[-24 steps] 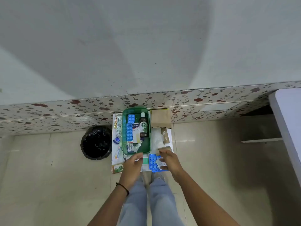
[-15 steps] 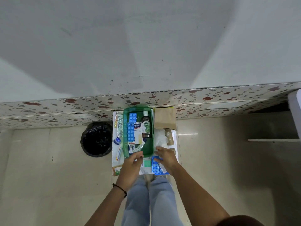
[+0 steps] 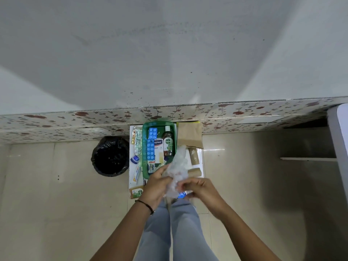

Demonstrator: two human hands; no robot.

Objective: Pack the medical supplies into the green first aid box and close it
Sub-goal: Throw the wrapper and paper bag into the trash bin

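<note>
The green first aid box (image 3: pixel 144 147) stands open on a small white table (image 3: pixel 200 157) against the wall. Inside lie blue pill strips (image 3: pixel 151 151), a plaster carton (image 3: pixel 158 147) and a brown antiseptic bottle (image 3: pixel 168 143). Just in front of the box, my left hand (image 3: pixel 155 185) and my right hand (image 3: pixel 202 189) both grip a crumpled clear plastic bag (image 3: pixel 178 172), lifted above the table's near edge. A blue pill strip (image 3: pixel 182 195) peeks out beneath the bag. Left of the box lie foil pill strips (image 3: pixel 138 141), a small blue jar (image 3: pixel 134 159) and an ointment tube (image 3: pixel 137 173).
A brown paper bag (image 3: pixel 190 135) leans at the back right of the table, with two brown rolls (image 3: pixel 194 156) near it. A small carton (image 3: pixel 136 192) sits at the front left corner. A black-lined bin (image 3: pixel 111 156) stands on the floor to the left. A white ledge (image 3: pixel 339 144) is far right.
My right hand left the blue pill strip and picked up the clear plastic bag from the table's right side. Both hands now hold the bag together, raised in front of the box.
</note>
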